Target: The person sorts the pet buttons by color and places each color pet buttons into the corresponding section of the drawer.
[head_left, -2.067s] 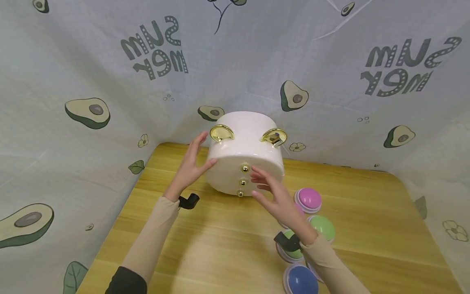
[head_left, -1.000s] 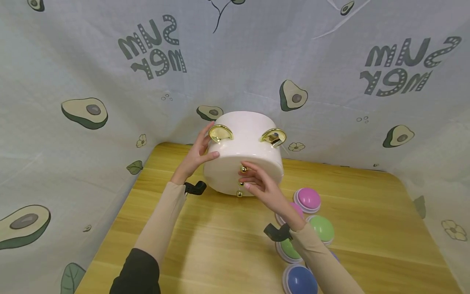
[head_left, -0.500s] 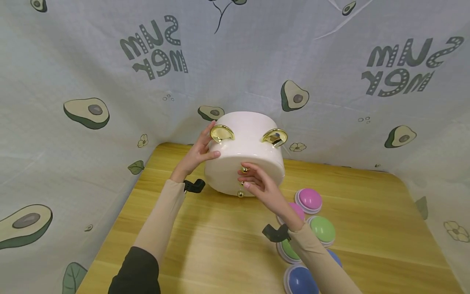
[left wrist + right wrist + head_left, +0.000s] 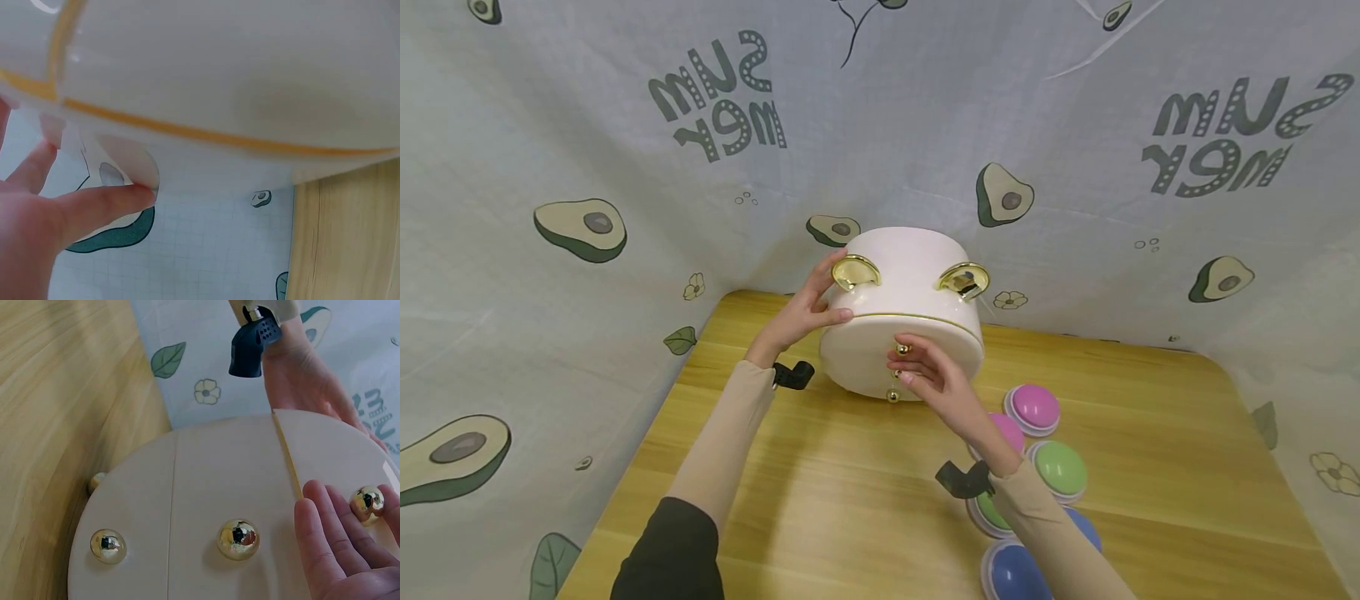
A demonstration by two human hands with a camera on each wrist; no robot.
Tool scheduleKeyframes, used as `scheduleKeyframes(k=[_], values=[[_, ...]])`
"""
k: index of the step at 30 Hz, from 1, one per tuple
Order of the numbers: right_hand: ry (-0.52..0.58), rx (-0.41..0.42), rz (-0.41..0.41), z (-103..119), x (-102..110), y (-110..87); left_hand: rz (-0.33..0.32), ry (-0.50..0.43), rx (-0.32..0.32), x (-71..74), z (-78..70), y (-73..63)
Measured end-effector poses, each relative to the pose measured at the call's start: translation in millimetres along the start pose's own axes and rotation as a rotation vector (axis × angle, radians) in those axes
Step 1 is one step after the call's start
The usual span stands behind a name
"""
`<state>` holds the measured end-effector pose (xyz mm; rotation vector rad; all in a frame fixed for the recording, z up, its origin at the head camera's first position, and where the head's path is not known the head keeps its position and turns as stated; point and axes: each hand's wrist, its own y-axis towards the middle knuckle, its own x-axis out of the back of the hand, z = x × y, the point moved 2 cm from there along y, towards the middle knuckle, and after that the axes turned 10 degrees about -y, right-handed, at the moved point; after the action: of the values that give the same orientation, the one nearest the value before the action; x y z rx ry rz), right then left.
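A white rounded drawer box (image 4: 912, 267) stands at the back of the table, with two gold ear-shaped pieces (image 4: 964, 282) on top and gold ball knobs down its front. My left hand (image 4: 797, 321) rests against its left side, thumb at the upper front edge; in the left wrist view its fingers lie fairly straight on the wall. With my right hand (image 4: 943, 387) I hold the top knob (image 4: 367, 504) between fingers. The top drawer (image 4: 331, 434) stands slightly out, a gold edge showing behind its front. The middle knob (image 4: 238, 539) and lowest knob (image 4: 108, 545) are untouched.
Several dome-shaped discs lie to the right, partly under my right forearm: pink (image 4: 1036, 406), green (image 4: 1060, 468) and blue (image 4: 1017, 575) ones with pale rims. An avocado-print cloth (image 4: 902, 142) hangs behind the wooden table (image 4: 1150, 433).
Both hands have come in to the box, the left onto its side, the right onto the top knob. Since half a second ago the top drawer has slid out slightly, revealing a gold line.
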<state>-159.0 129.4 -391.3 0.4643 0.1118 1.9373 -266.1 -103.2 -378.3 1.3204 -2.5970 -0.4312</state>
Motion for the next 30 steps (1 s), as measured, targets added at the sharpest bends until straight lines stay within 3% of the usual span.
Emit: scheduleKeyframes(k=[3, 11, 25, 30], values=[[0.016, -0.017, 0.008, 1, -1, -3.2, -0.01, 0.007, 0.029, -0.7, -2.4, -0.4], [0.032, -0.027, 0.031, 7, -5, -12.8, -0.02, 0.037, 0.063, -12.0, -29.1, -4.9], [-0.018, -0.058, 0.071, 20, -14, -40.4, -0.05, 0.074, 0.056, -14.1, -29.8, -4.4], [-0.071, -0.018, 0.088, 23, -17, -51.5, -0.061, 0.084, 0.055, -14.9, -29.2, -5.4]])
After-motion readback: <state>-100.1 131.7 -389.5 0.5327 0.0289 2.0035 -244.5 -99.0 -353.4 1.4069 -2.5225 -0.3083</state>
